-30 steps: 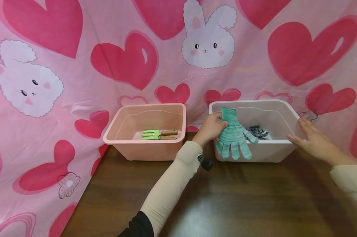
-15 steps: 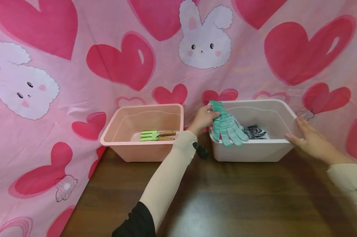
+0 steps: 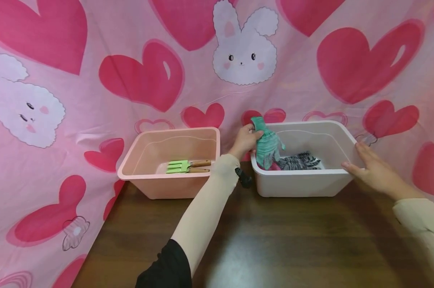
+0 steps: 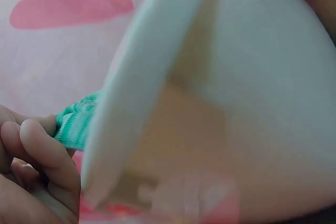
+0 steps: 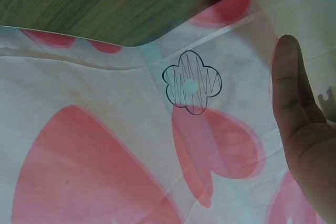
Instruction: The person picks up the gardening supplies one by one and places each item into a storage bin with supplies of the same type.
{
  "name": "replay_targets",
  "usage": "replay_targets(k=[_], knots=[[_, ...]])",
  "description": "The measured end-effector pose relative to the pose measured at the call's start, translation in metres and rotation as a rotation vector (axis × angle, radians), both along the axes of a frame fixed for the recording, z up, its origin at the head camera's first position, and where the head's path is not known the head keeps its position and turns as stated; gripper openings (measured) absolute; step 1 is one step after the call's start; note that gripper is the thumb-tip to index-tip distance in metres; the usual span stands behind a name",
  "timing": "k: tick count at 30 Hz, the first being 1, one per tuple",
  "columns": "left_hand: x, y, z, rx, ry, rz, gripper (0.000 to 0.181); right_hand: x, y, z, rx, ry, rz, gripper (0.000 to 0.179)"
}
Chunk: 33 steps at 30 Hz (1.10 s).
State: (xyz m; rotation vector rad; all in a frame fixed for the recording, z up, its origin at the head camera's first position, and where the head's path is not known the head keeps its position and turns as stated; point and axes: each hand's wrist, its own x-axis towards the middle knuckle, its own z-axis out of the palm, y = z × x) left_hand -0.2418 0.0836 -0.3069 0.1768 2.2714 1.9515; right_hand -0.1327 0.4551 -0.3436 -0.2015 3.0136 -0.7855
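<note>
left hand [image 3: 245,139] grip pinched on the cuff of the green glove [image 3: 268,145] at frame centre, glove hanging below the grip, inside the white bin's [image 3: 299,184] left end, beside a striped glove [image 3: 299,161]. right hand [image 3: 369,170] grip apart, fingers flat against the bin's right wall. all on the tabletop [image 3: 274,240].

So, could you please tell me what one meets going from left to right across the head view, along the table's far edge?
Pink tub → green hand fork inside it → left hand → green glove → striped glove in the white tub → right hand.
</note>
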Motion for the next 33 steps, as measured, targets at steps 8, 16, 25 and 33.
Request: replay_targets(k=[8, 16, 25, 33], knots=[[0.008, 0.005, 0.002, 0.174, -0.072, 0.239, 0.029, 0.001, -0.003, 0.001, -0.004, 0.002, -0.001, 0.096], [0.021, -0.009, -0.006, 0.338, 0.003, 0.323, 0.033, 0.003, -0.001, 0.003, -0.013, -0.037, 0.003, 0.098], [0.055, -0.02, -0.024, 0.042, 0.152, 0.111, 0.026, -0.003, -0.002, 0.001, -0.012, -0.046, 0.006, 0.099], [0.077, -0.03, -0.044, 0.066, 0.18, -0.049, 0.033, -0.017, 0.003, -0.003, -0.025, -0.009, 0.028, 0.095]])
